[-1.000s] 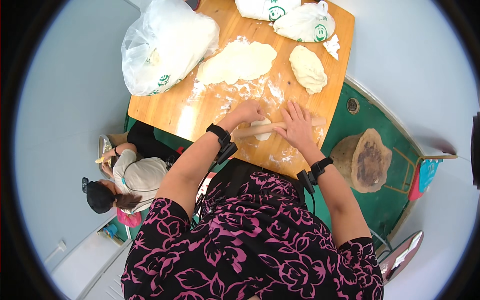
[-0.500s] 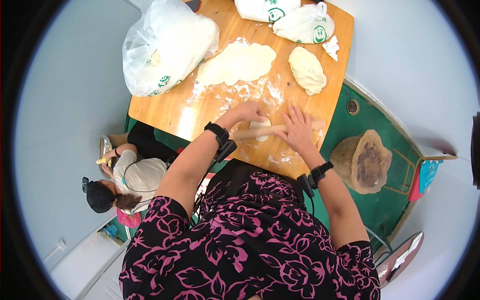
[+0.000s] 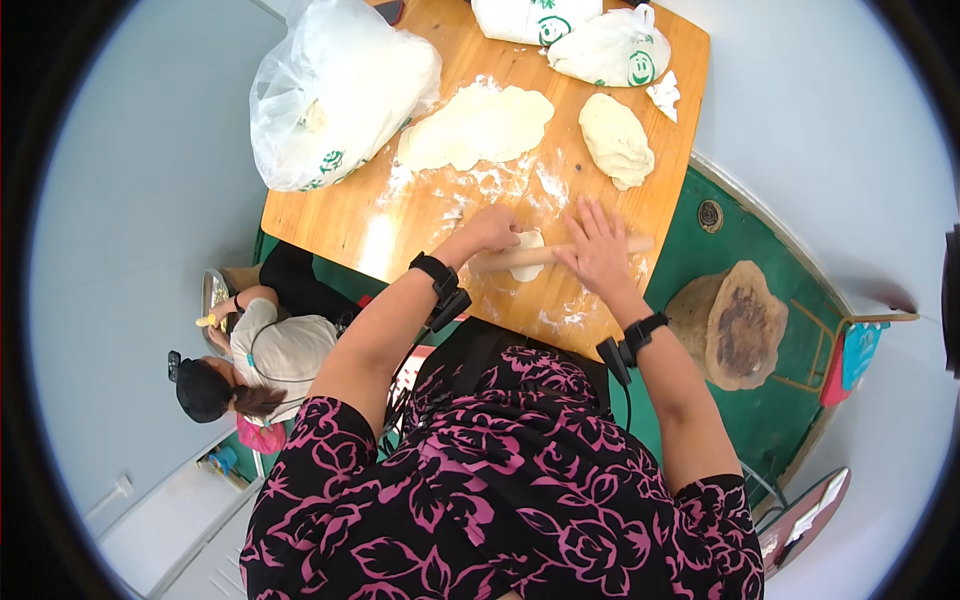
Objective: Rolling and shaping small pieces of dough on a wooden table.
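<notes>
A small flat round of dough (image 3: pixel 526 272) lies on the floured tabletop in front of me, with a wooden rolling pin (image 3: pixel 550 254) across it. My left hand (image 3: pixel 491 229) is closed, its fingertips pinching the dough's left edge. Flat on the right part of the pin rests my right hand (image 3: pixel 602 254), fingers stretched forward and slightly apart. Beyond my hands a stack of thin rolled dough sheets (image 3: pixel 477 127) is spread out. A thicker lump of dough or layered pile (image 3: pixel 616 141) sits to its right.
A large clear plastic bag (image 3: pixel 345 95) stands at the table's (image 3: pixel 330 230) far left; a smaller white bag (image 3: pixel 608 50) and crumpled tissue (image 3: pixel 663 96) lie far right. Right of the table is a wooden stump (image 3: pixel 745 325). A seated co-worker (image 3: pixel 285 350) works over a metal tray at left.
The rolling pin has shifted slightly over the dough, and my right hand has moved a little with it. My left hand keeps its pinch, slightly left of before.
</notes>
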The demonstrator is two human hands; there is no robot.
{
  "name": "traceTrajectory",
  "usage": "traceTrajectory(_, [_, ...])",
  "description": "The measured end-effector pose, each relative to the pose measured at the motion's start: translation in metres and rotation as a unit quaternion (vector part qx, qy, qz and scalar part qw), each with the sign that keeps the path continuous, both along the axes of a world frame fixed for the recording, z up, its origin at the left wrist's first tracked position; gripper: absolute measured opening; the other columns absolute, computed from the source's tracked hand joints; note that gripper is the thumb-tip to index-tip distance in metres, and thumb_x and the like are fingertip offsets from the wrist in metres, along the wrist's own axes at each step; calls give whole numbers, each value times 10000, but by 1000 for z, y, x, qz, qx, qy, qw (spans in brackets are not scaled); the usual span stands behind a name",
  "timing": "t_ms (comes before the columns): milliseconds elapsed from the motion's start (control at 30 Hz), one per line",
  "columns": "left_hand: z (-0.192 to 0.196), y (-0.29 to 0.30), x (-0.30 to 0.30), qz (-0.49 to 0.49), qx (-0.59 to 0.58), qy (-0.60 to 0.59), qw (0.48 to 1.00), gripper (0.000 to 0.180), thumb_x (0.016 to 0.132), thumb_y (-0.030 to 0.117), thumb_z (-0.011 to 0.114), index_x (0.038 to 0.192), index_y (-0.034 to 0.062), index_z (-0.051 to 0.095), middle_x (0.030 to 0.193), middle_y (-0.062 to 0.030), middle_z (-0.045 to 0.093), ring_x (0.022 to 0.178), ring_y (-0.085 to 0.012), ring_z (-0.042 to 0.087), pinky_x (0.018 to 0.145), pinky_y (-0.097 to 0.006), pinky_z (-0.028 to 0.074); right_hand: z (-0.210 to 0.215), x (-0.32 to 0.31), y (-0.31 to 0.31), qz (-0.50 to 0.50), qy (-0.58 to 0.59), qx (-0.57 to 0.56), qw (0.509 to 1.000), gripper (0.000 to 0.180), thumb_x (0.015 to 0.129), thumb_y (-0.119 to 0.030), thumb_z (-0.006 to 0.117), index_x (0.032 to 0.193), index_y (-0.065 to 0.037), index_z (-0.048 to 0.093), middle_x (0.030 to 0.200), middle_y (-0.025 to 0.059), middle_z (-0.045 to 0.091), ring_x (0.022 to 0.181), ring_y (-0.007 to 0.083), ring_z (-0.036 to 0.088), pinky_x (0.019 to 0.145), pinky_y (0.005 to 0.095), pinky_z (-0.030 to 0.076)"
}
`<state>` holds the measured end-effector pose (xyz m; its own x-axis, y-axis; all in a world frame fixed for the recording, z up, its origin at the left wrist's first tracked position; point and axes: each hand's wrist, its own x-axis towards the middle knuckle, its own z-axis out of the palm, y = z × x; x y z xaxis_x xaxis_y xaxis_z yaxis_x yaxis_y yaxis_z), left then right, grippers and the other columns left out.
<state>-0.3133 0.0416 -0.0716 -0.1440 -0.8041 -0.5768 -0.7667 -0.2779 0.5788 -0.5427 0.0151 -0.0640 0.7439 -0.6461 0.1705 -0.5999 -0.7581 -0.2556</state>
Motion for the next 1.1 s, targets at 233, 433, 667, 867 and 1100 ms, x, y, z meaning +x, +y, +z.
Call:
traceTrajectory(233, [1, -1, 5, 69, 36, 76, 994, 179, 637, 152, 627, 771, 43, 674, 670, -134, 628, 611, -230, 608, 564, -320, 467, 1, -21, 15, 40, -5, 16, 999, 486, 704, -370, 623, 1049, -42, 524, 1224, 132, 457, 1177, 277, 387, 947, 429, 285])
traceTrajectory(433, [7, 14, 0, 85, 50, 128, 987, 222, 634, 178, 650, 746, -14, 648, 655, -136, 624, 590, -209, 614, 558, -301, 470, 1, -23, 2, 101, -21, 9, 995, 353, 620, -219, 691, 884, -64, 515, 1152, 112, 496, 1162, 264, 413, 918, 391, 330])
traceTrajectory(667, [17, 13, -7, 0, 57, 59, 997, 236, 653, 144, 642, 808, -32, 624, 681, -113, 631, 591, -160, 622, 531, -273, 473, 6, -27, 17, 137, -49, 20, 989, 347, 582, -180, 712, 855, -97, 516, 1150, 89, 499, 1144, 253, 434, 901, 399, 343])
traceTrajectory(867, [9, -9, 3, -181, 127, 42, 974, 225, 644, 152, 632, 821, 13, 638, 722, -108, 639, 637, -202, 625, 572, -318, 479, 8, -23, 13, 109, -59, 12, 992, 317, 609, -188, 700, 849, -98, 514, 1165, 92, 489, 1144, 259, 430, 882, 384, 345])
traceTrajectory(1100, [9, -12, -11, -108, -41, -92, 989, 237, 626, 199, 624, 822, 70, 657, 774, -136, 630, 740, -290, 600, 645, -375, 473, 1, -3, -6, 129, -39, 17, 991, 327, 641, -209, 683, 897, -94, 516, 1190, 95, 468, 1174, 251, 394, 897, 403, 337])
